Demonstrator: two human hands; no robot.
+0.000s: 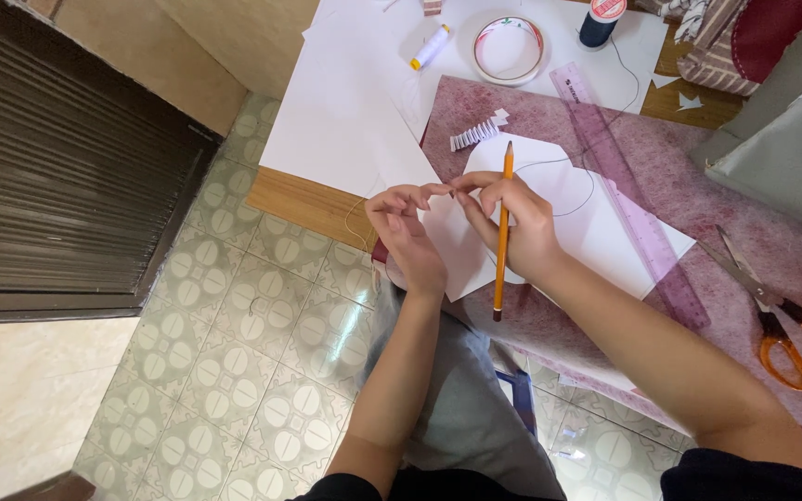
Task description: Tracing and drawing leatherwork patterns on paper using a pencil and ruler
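Note:
My left hand (407,232) and my right hand (512,218) meet fingertip to fingertip above a white paper cut-out (596,223) lying on maroon fabric (754,241). A yellow pencil (502,232) is tucked in my right hand, tip pointing away from me. Both hands pinch something very small, likely a dark thread (579,190) that curves across the paper; what the fingertips hold is too small to see. A small folded, pleated paper strip (473,135) lies just beyond the hands.
A clear pink ruler (638,213) lies diagonally on the fabric. Orange-handled scissors (772,311) rest at the right. Further back lie a roll of tape (509,49), a yellow-white thread spool (430,47), a dark spool (600,22) and large white sheets (345,111). Tiled floor (234,353) is below left.

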